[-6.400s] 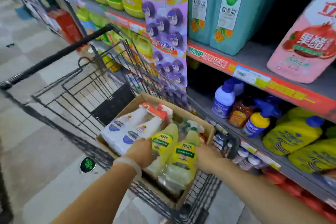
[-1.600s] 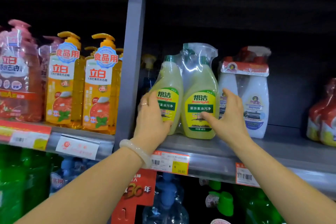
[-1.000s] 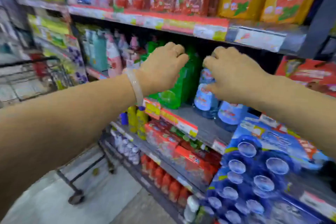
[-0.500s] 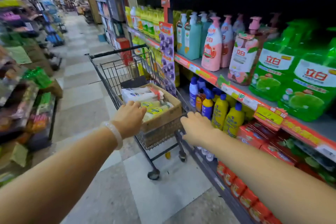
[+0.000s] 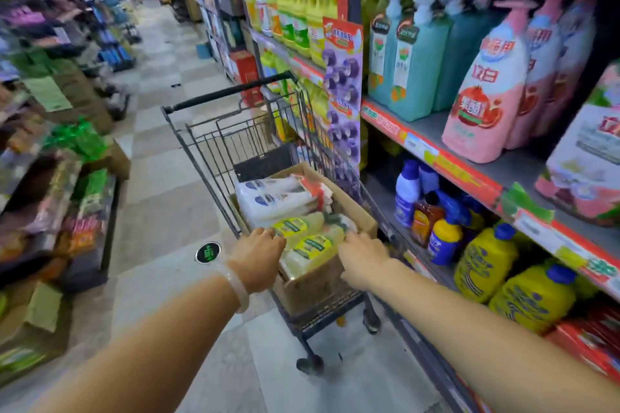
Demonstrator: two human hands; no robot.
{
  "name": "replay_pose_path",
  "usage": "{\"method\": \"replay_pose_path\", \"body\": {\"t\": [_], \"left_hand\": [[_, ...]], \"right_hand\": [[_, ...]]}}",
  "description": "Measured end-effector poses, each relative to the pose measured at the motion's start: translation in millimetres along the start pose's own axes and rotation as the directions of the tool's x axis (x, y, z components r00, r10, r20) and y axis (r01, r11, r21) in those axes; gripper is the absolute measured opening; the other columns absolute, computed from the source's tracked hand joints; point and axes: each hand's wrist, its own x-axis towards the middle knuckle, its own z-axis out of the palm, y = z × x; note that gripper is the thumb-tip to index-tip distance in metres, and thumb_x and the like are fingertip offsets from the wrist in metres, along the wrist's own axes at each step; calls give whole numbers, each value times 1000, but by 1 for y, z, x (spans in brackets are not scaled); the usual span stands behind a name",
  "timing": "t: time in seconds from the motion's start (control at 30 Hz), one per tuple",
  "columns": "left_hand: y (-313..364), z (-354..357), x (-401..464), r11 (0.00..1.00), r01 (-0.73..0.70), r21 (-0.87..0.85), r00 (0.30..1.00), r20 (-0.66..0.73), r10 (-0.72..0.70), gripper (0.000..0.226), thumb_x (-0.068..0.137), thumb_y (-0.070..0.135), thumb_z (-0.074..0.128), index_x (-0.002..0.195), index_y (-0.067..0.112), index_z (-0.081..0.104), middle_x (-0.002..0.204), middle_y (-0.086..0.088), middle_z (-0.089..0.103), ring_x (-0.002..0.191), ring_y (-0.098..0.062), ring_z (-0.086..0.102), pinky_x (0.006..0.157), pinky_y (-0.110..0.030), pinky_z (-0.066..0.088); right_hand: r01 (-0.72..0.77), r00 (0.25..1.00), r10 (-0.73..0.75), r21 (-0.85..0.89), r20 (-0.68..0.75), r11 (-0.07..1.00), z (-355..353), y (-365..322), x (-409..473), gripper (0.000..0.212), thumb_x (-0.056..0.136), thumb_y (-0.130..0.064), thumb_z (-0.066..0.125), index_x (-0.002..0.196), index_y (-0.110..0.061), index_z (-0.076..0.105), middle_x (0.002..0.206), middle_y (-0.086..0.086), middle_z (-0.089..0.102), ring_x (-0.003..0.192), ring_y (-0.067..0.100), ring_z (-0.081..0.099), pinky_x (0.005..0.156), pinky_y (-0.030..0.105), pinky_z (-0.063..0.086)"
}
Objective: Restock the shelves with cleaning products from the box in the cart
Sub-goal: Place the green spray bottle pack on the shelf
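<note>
The yellow bottles are lying flat in the box in the cart, long axis pointing away; both hands are flanking them, left hand nearer, right hand alongside, finger states hidden

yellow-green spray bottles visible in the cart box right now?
2. Both lie side by side in the cardboard box: one nearer the left hand, one by the right hand. More may be hidden underneath.
</note>
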Motion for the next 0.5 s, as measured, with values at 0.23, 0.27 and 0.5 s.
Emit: {"method": "replay_pose_path", "body": {"t": [0.23,0.27,0.5], "left_hand": [[-39,31,92,995,-45,-92,985,160,60,32,86,15,51,118,13,51,121,-9,51,116,-29,46,93,-39,46],[-45,38,106,993,-56,-101,981,179,74,33,86,15,50,119,13,51,121,-9,51,116,-29,46,93,-39,45],[-82,85,213,966,-231,-113,905,339,256,44,89,26,56,129,12,44,130,-9,46,122,-28,43,96,-39,43]], "right_hand": [[-58,997,54,78,55,995,15,8,108,64,88,-19,59,145,-11,30,146,13,31,136,32,30,103,45,37],[-62,997,57,92,58,994,21,9,123,63,88,-19,58,145,-13,31,147,12,30,137,32,28,104,45,37],[-291,949,240,270,204,918,56,12,206,47,90,-22,52,137,-23,44,144,10,38,135,32,32,106,44,35]]}}
